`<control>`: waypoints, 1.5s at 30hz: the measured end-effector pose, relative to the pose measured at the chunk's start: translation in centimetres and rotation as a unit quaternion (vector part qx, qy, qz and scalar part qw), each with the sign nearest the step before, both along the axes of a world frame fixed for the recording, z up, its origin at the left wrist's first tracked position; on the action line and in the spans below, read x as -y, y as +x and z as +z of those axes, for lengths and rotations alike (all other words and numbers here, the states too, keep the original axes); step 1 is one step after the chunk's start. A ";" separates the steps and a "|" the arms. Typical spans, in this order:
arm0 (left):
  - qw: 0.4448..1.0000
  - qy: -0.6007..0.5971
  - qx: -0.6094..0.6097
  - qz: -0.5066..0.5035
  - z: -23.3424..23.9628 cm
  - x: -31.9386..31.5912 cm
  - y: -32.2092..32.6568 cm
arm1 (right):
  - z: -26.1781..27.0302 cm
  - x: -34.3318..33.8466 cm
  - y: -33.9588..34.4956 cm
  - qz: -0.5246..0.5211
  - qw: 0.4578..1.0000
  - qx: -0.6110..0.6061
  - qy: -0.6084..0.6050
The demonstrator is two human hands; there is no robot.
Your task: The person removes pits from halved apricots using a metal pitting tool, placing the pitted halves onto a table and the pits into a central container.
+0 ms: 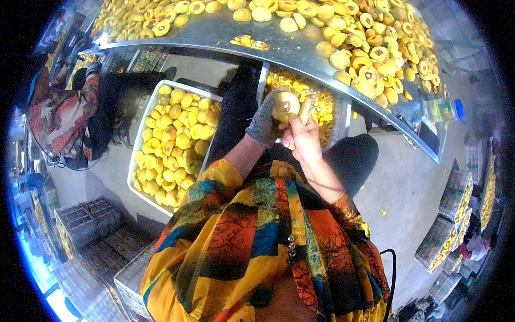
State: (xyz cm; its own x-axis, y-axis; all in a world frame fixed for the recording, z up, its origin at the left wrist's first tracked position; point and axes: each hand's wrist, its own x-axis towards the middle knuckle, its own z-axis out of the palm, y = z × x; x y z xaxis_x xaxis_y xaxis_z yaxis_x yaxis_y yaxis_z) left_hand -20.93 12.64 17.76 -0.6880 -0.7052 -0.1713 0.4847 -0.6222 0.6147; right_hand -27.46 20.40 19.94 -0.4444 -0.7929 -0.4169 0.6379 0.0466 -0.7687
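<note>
My left hand [263, 122], in a grey knit glove, grips a yellow peach half [287, 106] with its cut face and reddish pit cavity turned up. Close beside it, my bare right hand [303, 137] is closed around a small hand tool [308, 105] with a pale handle; its metal tip points away from me and its exact kind is unclear. Both hands are above a crate [342, 116] of yellow peach scraps [326, 110], between my knees. Left of my leg is a white crate [135, 161] full of peach halves [173, 141].
A metal table [209, 30] spans ahead, heaped with cut peaches [378, 56]; its edge overhangs the scrap crate. A clear jar with a blue lid [440, 109] stands at its right. A co-worker [64, 108] sits at left. Stacked crates [88, 219] lie behind left, more crates [438, 237] right.
</note>
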 end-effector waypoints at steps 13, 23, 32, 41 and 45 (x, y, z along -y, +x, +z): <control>0.986 0.109 0.121 0.022 -3.7 -0.3 -3.1 | -2.3 -1.2 -3.2 0.084 0.756 -0.627 0.171; 0.983 0.133 0.118 0.041 -4.4 1.1 -2.2 | -3.6 -1.5 -6.0 0.095 0.761 -0.627 0.135; 0.986 0.102 0.112 0.067 -3.8 1.3 -3.1 | -3.1 -2.0 -2.5 0.150 0.740 -0.630 0.180; 0.876 -0.357 0.308 0.103 -7.1 1.0 -2.8 | -3.5 -2.0 -1.3 0.128 0.785 -0.572 0.201; 0.946 -0.207 0.233 0.086 -5.4 0.2 -2.7 | -3.4 -2.1 -1.0 0.126 0.815 -0.532 0.193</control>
